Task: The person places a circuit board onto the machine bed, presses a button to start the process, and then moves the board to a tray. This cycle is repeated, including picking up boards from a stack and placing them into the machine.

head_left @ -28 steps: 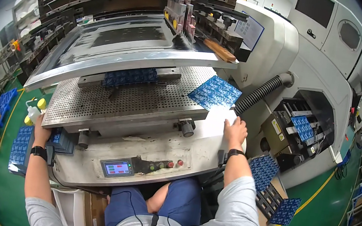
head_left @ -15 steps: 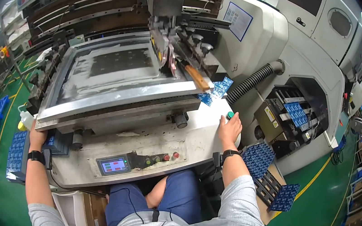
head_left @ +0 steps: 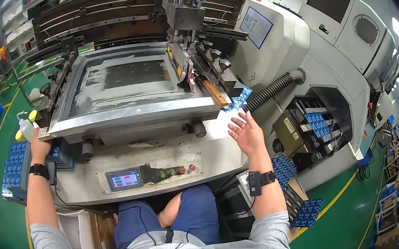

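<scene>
Right hand [head_left: 249, 136] is empty, fingers loosely spread, with the blue patterned panel [head_left: 238, 101] just beyond their tips, presumably for easy reach; left hand [head_left: 40, 148] meets the metal frame's [head_left: 135, 113] near corner, fingers hidden, grip indeterminable.

The metal screen frame [head_left: 135, 114], raised at a tilt in the earliest view, is now down over the perforated plate and the blue strip beneath it, hiding both. With it lowered, the patterned blue sheet [head_left: 243, 96] at the right, earlier seen almost whole, shows only in part past the frame's corner and the wooden handle [head_left: 215, 93]. The right hand [head_left: 248, 135], a moment ago at the green button, now has its fingers spread leftward, its forearm turned so the black wrist device [head_left: 254, 183] faces up.
</scene>
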A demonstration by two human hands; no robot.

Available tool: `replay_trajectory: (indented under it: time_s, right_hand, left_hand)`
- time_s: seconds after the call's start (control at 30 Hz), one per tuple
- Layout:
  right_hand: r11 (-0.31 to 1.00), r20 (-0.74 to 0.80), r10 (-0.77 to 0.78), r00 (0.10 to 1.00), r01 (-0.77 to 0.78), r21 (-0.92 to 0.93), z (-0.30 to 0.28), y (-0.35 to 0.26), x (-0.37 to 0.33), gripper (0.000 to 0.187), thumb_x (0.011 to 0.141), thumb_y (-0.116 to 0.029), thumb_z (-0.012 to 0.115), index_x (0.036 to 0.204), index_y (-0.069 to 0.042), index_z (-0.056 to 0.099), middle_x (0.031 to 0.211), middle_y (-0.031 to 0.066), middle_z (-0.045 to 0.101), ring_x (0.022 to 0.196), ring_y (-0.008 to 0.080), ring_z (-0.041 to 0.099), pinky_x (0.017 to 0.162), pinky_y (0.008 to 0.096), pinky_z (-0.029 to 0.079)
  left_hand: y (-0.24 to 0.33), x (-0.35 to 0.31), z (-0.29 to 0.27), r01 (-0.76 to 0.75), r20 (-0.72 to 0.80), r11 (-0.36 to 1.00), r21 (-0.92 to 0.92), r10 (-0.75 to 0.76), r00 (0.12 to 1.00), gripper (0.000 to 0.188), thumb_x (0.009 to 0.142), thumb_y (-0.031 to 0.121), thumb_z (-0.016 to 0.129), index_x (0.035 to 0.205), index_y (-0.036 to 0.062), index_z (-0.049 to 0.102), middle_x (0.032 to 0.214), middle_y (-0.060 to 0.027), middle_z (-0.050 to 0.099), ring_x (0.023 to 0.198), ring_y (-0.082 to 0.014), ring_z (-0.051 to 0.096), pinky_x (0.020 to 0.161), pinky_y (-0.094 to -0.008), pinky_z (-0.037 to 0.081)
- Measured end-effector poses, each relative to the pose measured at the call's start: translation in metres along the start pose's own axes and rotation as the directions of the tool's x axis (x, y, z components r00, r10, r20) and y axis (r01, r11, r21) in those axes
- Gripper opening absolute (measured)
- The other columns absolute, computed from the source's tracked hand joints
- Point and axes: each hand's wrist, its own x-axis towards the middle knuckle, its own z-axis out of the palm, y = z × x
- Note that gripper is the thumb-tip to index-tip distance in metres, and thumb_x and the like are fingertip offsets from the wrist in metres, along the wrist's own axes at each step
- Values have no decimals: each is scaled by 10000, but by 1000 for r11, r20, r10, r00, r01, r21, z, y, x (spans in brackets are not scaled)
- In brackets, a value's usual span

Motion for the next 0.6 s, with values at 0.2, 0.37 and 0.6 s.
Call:
replay_trajectory:
  time_s: [0.2, 0.37, 0.6]
  right_hand:
    - [986, 53, -22, 998, 12, 164, 31, -3, 6, 256, 975, -344, 553, 1045, -100, 522, 968, 102, 577, 864, 275, 627, 707, 353, 550]
    - [990, -33, -59, 998, 62, 126, 27, 2, 12, 169, 980, -266, 539, 944, -102, 556, 892, 55, 584, 837, 259, 628, 693, 338, 541]
    - [993, -60, -113, 992, 114, 10, 1, 1, 3, 84, 975, -217, 551, 988, -133, 546, 878, 18, 557, 758, 203, 620, 628, 331, 515]
  left_hand:
    - [18, -5, -10, 61, 28, 996, -61, -59, 998, 406, 834, 323, 638, 1151, 90, 541, 1051, -227, 645, 1022, -454, 582, 838, -478, 481]
    - [23, -6, -9, 45, 9, 998, -43, -45, 999, 377, 840, 309, 629, 1139, 96, 548, 1045, -230, 642, 1023, -455, 577, 832, -488, 479]
    - [-68, 17, 40, -194, -74, 978, -71, 189, 979, 386, 850, 203, 632, 1196, 39, 583, 1121, -226, 637, 1059, -417, 594, 886, -430, 476]
